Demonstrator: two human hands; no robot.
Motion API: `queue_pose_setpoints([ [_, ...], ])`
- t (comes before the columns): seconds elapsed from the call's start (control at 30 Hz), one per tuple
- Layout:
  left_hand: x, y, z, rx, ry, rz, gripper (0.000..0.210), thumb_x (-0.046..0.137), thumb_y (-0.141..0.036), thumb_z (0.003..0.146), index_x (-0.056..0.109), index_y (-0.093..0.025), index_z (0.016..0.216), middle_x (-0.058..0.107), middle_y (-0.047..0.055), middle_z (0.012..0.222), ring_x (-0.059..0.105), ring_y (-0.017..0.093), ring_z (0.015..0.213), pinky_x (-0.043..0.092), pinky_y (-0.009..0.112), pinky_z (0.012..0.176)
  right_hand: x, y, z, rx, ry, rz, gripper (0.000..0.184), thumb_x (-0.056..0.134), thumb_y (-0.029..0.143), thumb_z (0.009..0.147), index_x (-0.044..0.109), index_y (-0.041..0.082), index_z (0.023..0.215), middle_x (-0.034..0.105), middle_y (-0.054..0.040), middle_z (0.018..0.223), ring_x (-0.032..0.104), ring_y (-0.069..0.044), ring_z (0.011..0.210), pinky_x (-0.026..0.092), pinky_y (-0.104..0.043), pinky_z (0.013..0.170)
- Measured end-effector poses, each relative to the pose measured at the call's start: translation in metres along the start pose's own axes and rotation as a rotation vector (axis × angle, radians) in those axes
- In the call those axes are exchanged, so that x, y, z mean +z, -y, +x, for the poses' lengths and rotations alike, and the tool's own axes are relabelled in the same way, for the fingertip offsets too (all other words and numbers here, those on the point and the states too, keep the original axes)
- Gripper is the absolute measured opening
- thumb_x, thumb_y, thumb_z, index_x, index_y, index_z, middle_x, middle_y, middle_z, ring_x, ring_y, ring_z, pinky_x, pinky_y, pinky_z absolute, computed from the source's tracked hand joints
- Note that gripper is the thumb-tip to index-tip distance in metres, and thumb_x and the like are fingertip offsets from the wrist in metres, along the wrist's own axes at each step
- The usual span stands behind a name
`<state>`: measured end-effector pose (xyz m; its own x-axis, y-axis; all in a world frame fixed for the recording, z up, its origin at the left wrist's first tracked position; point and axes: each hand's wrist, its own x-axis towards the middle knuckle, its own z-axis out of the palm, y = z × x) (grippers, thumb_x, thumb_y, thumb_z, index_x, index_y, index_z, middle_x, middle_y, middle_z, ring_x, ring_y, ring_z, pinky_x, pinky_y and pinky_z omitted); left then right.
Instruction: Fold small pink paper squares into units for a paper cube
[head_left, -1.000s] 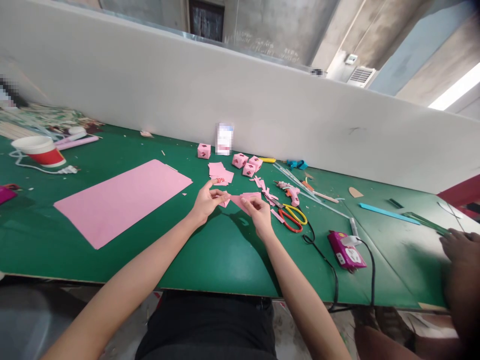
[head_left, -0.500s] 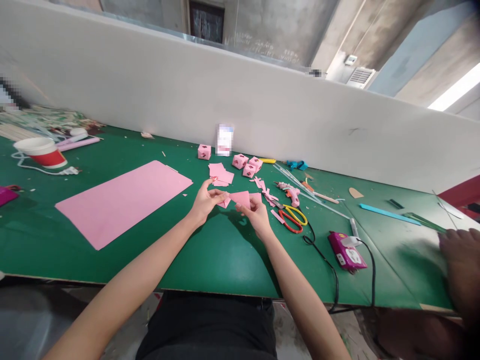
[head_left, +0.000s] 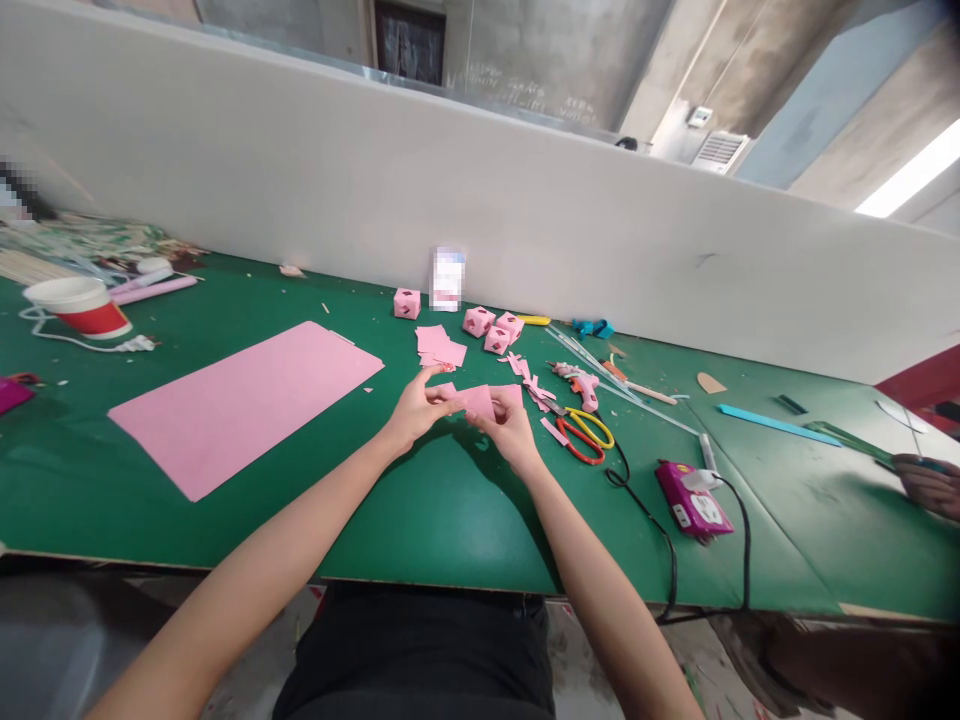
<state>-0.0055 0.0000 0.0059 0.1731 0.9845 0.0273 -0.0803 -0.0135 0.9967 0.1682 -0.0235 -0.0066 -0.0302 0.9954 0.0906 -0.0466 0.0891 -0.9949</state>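
Note:
A small piece of pink paper (head_left: 478, 401) is held between my two hands above the green table. My left hand (head_left: 417, 411) pinches its left side with thumb and fingers. Closed on its right side is my right hand (head_left: 511, 430), with a pink edge showing behind the fingers. Just beyond my hands lie pink paper squares (head_left: 441, 346) in a loose pile. Farther back, several folded pink paper cubes (head_left: 480, 321) with diamond-shaped openings sit near a propped-up phone (head_left: 448, 279). Narrow pink strips (head_left: 531, 383) lie right of my hands.
A large pink sheet (head_left: 247, 410) covers the left side. On the right are scissors (head_left: 587, 436), a pink glue gun (head_left: 583, 385) and a purple power box (head_left: 694, 500) with a black cable. A paper cup (head_left: 81, 307) stands far left. Another person's hand (head_left: 930, 483) is far right.
My hands have shifted slightly and the paper between them has turned, showing a squarer face. At far right, the other person's hand has moved back and now grips something.

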Motion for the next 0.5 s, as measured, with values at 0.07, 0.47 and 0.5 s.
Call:
queue_pose_setpoints([
  [0.07, 0.0, -0.001, 0.0, 0.016, -0.029, 0.018, 0.083, 0.089, -0.034, 0.063, 0.051, -0.017, 0.135, 0.067, -0.001, 0.075, 0.064, 0.015, 0.068, 0.05, 0.029, 0.069, 0.0, -0.002, 0.001, 0.002, -0.011, -0.017, 0.049, 0.086, 0.047, 0.062, 0.066, 0.021, 0.098, 0.076, -0.0044, 0.086, 0.066, -0.018, 0.068, 0.05, -0.029, 0.058],
  [0.47, 0.002, 0.011, 0.0, 0.252, 0.058, 0.339, 0.056, 0.077, -0.026, 0.075, 0.059, -0.022, 0.128, 0.074, 0.0, 0.083, 0.068, 0.018, 0.077, 0.052, 0.032, 0.079, -0.005, -0.017, 0.005, -0.219, -0.092, -0.291, 0.037, 0.072, 0.036, 0.073, 0.067, 0.022, 0.107, 0.073, -0.0077, 0.106, 0.069, -0.023, 0.094, 0.055, -0.034, 0.075],
  [0.5, 0.002, 0.011, -0.001, 0.272, 0.054, 0.367, 0.054, 0.076, -0.025, 0.075, 0.06, -0.023, 0.126, 0.074, 0.0, 0.083, 0.069, 0.019, 0.077, 0.052, 0.032, 0.079, -0.005, -0.017, 0.005, -0.246, -0.078, -0.334, 0.036, 0.07, 0.034, 0.074, 0.067, 0.023, 0.108, 0.073, -0.0077, 0.108, 0.069, -0.023, 0.095, 0.055, -0.035, 0.076],
])
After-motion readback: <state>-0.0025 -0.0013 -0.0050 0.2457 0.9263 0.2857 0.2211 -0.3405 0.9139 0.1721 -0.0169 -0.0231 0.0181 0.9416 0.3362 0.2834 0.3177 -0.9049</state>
